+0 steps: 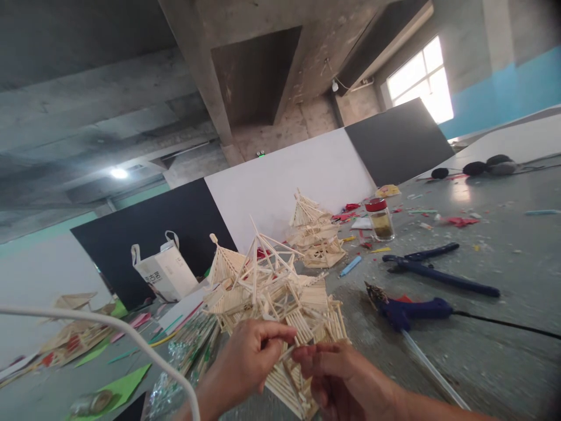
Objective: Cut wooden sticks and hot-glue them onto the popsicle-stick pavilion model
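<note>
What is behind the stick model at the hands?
Behind the stick model stands a second, pointed-topped stick structure, and beyond it a white panel. Whatever the model covers cannot be seen.

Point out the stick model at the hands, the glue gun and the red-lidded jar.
Stick model [298, 323], head view: on its middle slats.
Glue gun [416, 311], head view: on its blue body.
Red-lidded jar [383, 225], head view: on its glass side.
</note>
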### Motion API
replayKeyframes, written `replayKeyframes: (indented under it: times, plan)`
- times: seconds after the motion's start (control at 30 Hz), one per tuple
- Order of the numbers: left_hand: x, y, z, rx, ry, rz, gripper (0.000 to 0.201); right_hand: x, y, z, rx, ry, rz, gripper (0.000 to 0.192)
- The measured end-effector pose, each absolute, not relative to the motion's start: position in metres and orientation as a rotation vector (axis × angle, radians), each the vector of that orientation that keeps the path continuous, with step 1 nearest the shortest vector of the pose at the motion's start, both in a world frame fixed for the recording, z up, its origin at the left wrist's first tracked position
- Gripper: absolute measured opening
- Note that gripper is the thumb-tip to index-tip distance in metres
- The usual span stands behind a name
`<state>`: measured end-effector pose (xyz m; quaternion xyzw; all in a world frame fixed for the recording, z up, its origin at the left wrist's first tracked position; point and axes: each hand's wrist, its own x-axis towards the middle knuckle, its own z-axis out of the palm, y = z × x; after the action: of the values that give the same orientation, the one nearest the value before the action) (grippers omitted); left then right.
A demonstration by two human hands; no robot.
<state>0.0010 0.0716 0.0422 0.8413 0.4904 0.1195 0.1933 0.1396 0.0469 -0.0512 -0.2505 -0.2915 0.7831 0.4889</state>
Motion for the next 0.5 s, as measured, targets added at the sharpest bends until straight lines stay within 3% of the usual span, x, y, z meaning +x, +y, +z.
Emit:
replayKeyframes:
  times: [0.5]
  plan:
    - [0.0013,0.0667,0.0470,2.519,1.383,0.308,0.034,0.1402,0.0499,-0.0523,-0.594,-0.697,1.907,0.020]
